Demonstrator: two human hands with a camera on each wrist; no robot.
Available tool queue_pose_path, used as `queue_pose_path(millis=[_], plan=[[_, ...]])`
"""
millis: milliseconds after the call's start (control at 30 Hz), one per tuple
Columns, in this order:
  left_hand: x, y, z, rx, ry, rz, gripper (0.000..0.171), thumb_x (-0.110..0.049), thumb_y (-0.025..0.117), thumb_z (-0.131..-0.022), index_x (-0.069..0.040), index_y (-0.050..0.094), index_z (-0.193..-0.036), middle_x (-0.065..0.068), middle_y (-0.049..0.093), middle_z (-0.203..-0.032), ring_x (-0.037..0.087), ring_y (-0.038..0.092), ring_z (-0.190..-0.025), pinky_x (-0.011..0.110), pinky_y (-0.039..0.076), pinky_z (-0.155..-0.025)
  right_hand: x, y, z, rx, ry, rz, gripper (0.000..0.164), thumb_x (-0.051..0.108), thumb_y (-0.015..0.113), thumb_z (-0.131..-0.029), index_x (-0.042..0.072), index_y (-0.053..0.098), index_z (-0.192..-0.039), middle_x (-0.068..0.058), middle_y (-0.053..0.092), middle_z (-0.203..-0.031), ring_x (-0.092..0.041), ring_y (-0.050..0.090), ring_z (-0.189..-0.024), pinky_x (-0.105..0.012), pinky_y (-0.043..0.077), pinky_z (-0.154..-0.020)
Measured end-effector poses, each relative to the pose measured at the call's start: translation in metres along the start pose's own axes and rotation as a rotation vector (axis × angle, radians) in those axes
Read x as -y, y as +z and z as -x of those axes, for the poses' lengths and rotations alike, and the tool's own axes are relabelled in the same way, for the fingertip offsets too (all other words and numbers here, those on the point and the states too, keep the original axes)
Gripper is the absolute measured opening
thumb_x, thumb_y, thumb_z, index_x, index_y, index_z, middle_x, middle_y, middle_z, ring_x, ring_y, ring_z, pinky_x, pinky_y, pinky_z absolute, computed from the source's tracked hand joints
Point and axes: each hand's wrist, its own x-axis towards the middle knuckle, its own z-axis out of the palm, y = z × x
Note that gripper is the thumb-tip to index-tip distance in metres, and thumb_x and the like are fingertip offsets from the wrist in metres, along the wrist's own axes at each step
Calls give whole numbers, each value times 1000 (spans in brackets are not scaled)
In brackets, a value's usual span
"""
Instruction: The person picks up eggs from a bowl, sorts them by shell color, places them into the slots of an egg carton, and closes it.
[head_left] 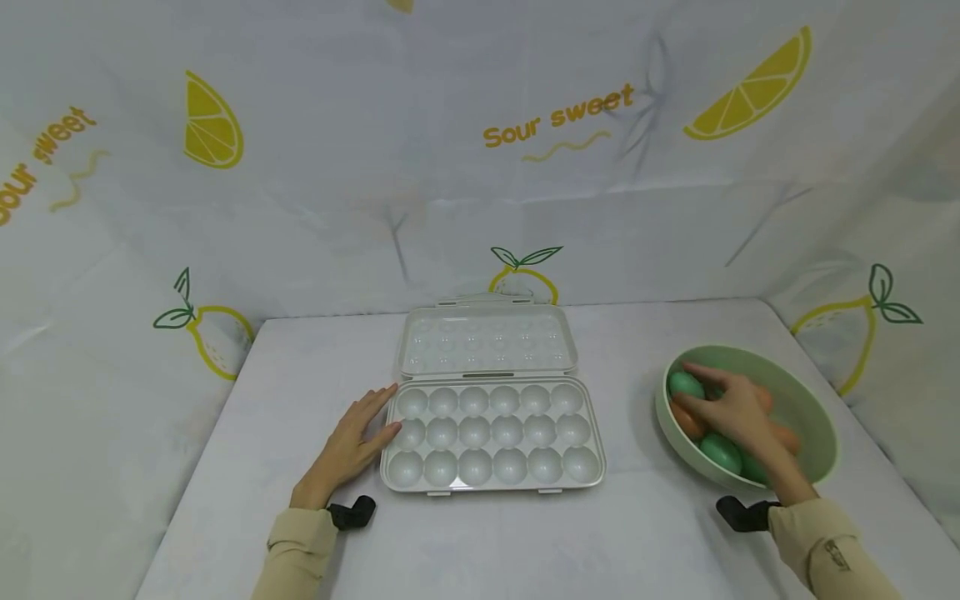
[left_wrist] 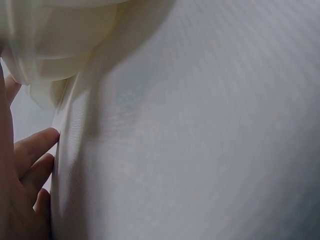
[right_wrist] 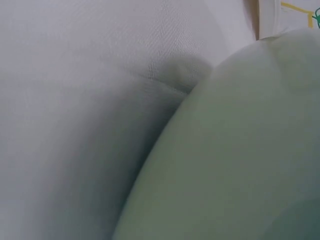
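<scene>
An egg box (head_left: 491,476) lies with its lid (head_left: 487,340) folded back, its rows of round cups bare. My left hand (head_left: 347,446) rests at the box's left edge, fingers and thumb fairly straight and touching the rim. In the left wrist view, that hand's fingers (left_wrist: 35,150) appear beside the pale underside of the box (left_wrist: 75,35). Inside a light green bowl (head_left: 813,417), my right hand (head_left: 738,412) pinches a green egg (head_left: 686,384) between thumb and fingers. The right wrist view has only the bowl's outer wall (right_wrist: 225,150); the hand is hidden there.
Around the right hand, the bowl holds more eggs, among them an orange egg (head_left: 688,422) and a green egg (head_left: 722,452). A white cloth covers the table (head_left: 480,542). Behind it hangs a white backdrop (head_left: 337,208) with lemon prints.
</scene>
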Motion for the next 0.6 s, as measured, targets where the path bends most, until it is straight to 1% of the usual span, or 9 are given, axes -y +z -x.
queue_pose_path(millis=[100,133,167,200,267,333,367,500,600], plan=[[0,0,0,-3,3,5,62,-31,65,-99,-17,45,-156,22,47,-157,49,35,-150,66,23,-126,0,3,-3,2,5,9,55,18,81,-85,-6,64,-132,-34,67,-125,24,43,-90,1,39,-72],[0,0,0,-3,2,7,62,-30,65,-98,-17,45,-155,22,47,-157,49,35,-150,65,23,-126,0,4,-4,1,7,14,55,17,82,-85,-7,64,-131,-34,67,-125,21,45,-90,1,39,-72],[0,0,0,-2,1,8,62,-30,65,-98,-17,45,-155,22,47,-157,49,35,-150,65,23,-126,0,5,-5,0,12,20,56,17,82,-84,-7,64,-131,-34,67,-125,16,51,-94,1,39,-72],[0,-1,0,-1,0,7,62,-31,65,-98,-17,45,-155,22,47,-157,49,35,-150,65,23,-127,0,5,-5,2,17,25,56,16,82,-83,-8,64,-131,-34,66,-126,9,57,-97,1,38,-73],[0,-1,0,-1,-1,11,62,-30,66,-98,-17,45,-155,21,47,-157,49,35,-150,65,23,-127,0,6,-5,8,26,34,57,16,83,-83,-9,64,-131,-34,66,-127,-13,67,-103,2,38,-73],[0,-1,0,-3,1,11,62,-30,66,-98,-16,46,-155,21,47,-157,49,35,-150,65,23,-126,1,6,-5,14,25,53,58,16,83,-82,-10,64,-130,-34,66,-126,-34,67,-108,1,38,-72],[0,-1,0,-4,2,11,62,-30,66,-98,-16,46,-155,21,48,-157,49,36,-150,65,23,-126,1,6,-5,20,24,60,58,16,84,-82,-11,63,-130,-34,66,-126,-41,65,-111,1,38,-72],[0,-1,0,-15,10,19,61,-29,67,-97,-14,47,-154,22,49,-156,49,37,-149,66,24,-126,3,7,-5,36,16,80,58,15,84,-81,-12,64,-128,-34,67,-124,-42,65,-108,-2,40,-72],[1,0,0,-17,12,24,61,-28,67,-97,-15,48,-154,21,49,-156,49,37,-149,66,24,-126,3,9,-5,47,17,98,57,14,85,-79,-13,65,-125,-35,68,-120,-41,67,-104,-10,44,-71]])
